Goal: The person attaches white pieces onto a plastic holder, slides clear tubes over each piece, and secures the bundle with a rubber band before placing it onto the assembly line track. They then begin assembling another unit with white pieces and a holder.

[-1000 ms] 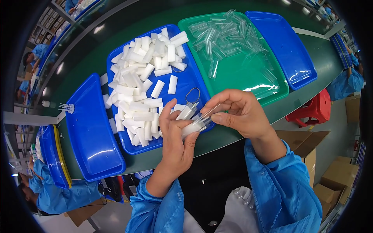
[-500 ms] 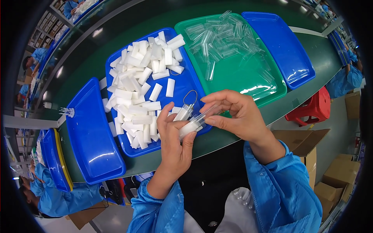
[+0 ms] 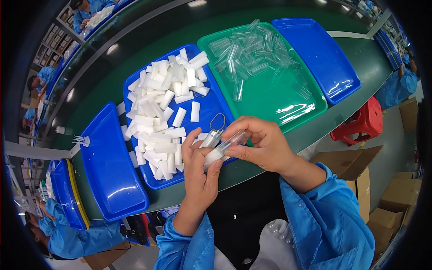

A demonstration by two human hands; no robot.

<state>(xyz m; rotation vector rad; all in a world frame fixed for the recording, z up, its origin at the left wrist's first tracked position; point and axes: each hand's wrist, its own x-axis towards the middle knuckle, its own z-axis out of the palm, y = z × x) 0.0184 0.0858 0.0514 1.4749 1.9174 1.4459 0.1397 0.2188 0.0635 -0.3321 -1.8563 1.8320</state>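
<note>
My left hand is closed around a white block, holding it at a slant above the near edge of the table. My right hand pinches a clear plastic tube in line with the block. The tube's lower end meets the block's upper end and seems to go around it; fingers hide part of the joint. Just behind my fingers is a shiny, pale cylindrical piece with a thin wire loop; whether my left hand touches it I cannot tell.
A blue tray carries a heap of white blocks. Right of it, a green tray holds loose clear tubes. Other blue trays flank them. A red stool and cardboard boxes stand at right. People work nearby.
My right hand and the clear tube have come closer to my left hand, so less tube shows beyond the white block. The whole view has shifted slightly.
</note>
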